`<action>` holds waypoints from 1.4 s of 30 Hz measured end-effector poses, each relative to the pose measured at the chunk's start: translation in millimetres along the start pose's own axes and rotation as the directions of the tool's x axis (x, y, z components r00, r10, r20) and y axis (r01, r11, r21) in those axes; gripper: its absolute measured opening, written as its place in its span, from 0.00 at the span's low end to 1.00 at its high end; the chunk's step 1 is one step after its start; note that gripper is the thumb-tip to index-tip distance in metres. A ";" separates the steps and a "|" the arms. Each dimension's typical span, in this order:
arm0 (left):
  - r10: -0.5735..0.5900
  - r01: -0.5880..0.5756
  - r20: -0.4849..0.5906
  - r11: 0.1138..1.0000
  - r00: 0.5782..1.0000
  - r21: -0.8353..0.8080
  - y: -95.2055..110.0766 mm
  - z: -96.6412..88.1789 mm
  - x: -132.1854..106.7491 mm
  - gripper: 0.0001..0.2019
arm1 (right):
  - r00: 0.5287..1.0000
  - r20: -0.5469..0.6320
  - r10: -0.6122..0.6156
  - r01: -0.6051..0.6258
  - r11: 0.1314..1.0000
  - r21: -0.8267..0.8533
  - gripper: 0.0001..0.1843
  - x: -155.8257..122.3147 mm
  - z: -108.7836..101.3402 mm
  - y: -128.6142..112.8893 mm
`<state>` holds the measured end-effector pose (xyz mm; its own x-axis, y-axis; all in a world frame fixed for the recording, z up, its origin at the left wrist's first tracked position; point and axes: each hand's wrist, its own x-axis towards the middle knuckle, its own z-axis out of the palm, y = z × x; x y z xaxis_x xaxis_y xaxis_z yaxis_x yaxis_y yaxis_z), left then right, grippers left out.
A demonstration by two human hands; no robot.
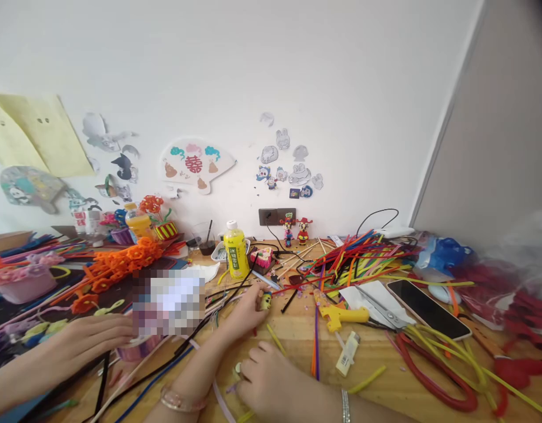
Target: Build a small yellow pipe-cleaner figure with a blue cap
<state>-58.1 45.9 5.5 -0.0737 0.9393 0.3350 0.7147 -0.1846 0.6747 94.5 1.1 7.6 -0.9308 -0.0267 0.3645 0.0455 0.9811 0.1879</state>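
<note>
My left hand (243, 311) reaches in from the lower middle, a pink bracelet on its wrist, and pinches a small yellow pipe-cleaner figure (266, 301). Lower down, my right hand (268, 379) comes in from the bottom right with a silver bangle on the wrist. Its fingertips close on a small pale piece (237, 371), too small to identify. Loose pipe cleaners (293, 352) lie around both hands on the wooden table (293, 346). Another person's hand (92, 339) rests at the left, beside a pixelated blurred patch (169, 302).
A yellow glue gun (339, 317), scissors (381, 308), a phone (430, 308) and a lighter (347, 353) lie to the right. A heap of pipe cleaners (359, 264) and a yellow drink bottle (236, 249) stand behind. Orange pipe-cleaner flowers (125, 264) lie at left.
</note>
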 end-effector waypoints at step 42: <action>0.492 -0.535 0.211 0.785 0.845 0.312 80.5 26.8 -35.2 0.08 | 0.420 0.101 0.902 -0.369 0.068 0.927 0.04 -71.2 -28.6 49.6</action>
<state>20.7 5.7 30.4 0.4359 0.7637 0.4762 0.8176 -0.5571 0.1451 173.4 46.1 17.1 -0.3866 0.8930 0.2301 0.0101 0.2536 -0.9673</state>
